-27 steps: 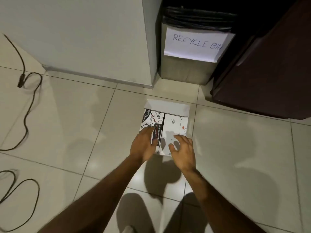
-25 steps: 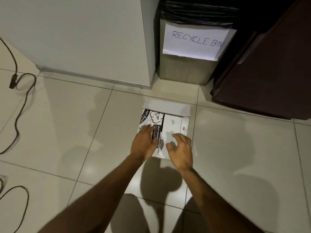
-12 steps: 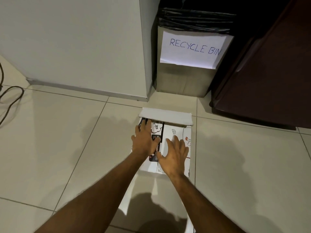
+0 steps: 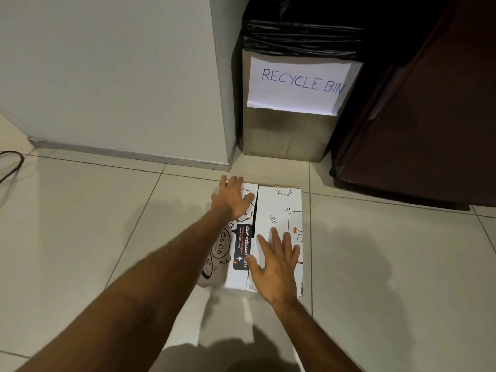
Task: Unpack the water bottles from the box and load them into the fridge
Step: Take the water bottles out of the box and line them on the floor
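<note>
Head view, looking down: the box (image 4: 279,210), white card with doodle print, sits closed on the tiled floor (image 4: 80,224) at centre frame, its two top flaps meeting along a seam. My left hand (image 4: 232,201) lies flat on the left flap near the far edge, fingers spread, gripping nothing. My right hand (image 4: 276,264) lies flat on the right flap near the near edge, fingers splayed, thumb touching the seam, gripping nothing. No bottles are visible; the box contents are hidden. Above the box, upper centre, stands a bin (image 4: 287,135) with a black liner and a paper sign (image 4: 298,84) reading RECYCLE BIN. A dark cabinet (image 4: 429,116) fills the upper right; a pale panel (image 4: 107,71) fills the upper left
</note>
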Action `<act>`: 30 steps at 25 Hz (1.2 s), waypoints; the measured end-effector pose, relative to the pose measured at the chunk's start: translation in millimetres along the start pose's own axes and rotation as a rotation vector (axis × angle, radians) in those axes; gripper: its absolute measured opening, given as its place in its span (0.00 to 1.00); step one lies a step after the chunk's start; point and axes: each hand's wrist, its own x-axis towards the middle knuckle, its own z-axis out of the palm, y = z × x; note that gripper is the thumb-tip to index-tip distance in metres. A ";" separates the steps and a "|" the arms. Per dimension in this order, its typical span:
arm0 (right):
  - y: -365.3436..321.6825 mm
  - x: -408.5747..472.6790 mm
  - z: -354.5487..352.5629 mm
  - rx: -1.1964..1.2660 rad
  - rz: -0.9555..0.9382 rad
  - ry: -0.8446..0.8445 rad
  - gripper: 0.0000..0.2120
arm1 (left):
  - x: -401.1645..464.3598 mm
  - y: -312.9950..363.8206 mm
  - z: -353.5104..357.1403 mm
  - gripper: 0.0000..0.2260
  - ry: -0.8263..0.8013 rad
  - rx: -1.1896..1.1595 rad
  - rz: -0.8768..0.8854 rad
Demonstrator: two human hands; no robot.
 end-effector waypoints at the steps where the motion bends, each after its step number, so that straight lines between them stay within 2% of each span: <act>1: -0.6 -0.7 -0.9 -0.007 -0.003 -0.005 0.35 | -1.5 1.1 0.6 0.34 -0.001 -0.012 -0.007; 6: -5.9 -9.5 -1.7 -0.015 0.028 0.017 0.33 | -10.9 4.9 -7.0 0.44 -0.070 -0.008 0.017; 10: -8.3 -20.4 -1.7 -0.016 0.065 -0.026 0.33 | -22.7 9.1 -7.6 0.46 -0.149 0.059 -0.003; 12: -10.3 -20.6 -6.1 0.002 0.083 -0.057 0.35 | -32.1 19.0 -12.2 0.40 -0.112 0.069 -0.010; 15: -9.9 -19.7 -16.6 0.001 0.112 -0.090 0.38 | -50.5 27.3 -38.6 0.21 0.093 -0.097 0.030; 17: -12.3 -24.2 -30.4 0.027 0.122 -0.090 0.38 | -66.0 19.4 -65.1 0.16 0.193 -0.143 0.047; 20: -19.3 -37.3 -63.1 0.252 0.156 0.049 0.33 | -90.4 -16.0 -93.7 0.21 0.216 -0.017 0.035; 22: -14.2 -41.5 -86.4 0.365 0.189 0.226 0.24 | -107.0 -39.4 -97.7 0.27 0.174 0.051 -0.018; 24: 1.3 -44.4 -110.5 0.457 0.306 0.390 0.17 | -117.2 -53.6 -88.9 0.34 0.101 0.197 -0.065; 26: 25.6 -45.0 -126.2 0.458 0.440 0.449 0.14 | -124.3 -58.8 -70.0 0.36 0.022 0.344 -0.040; 28: 52.6 -46.4 -126.4 0.389 0.515 0.414 0.14 | -132.5 -54.3 -48.3 0.29 -0.028 0.382 0.025; 30: 69.6 -48.8 -114.1 0.211 0.498 0.360 0.21 | -140.6 -45.2 -31.6 0.16 -0.056 0.265 0.042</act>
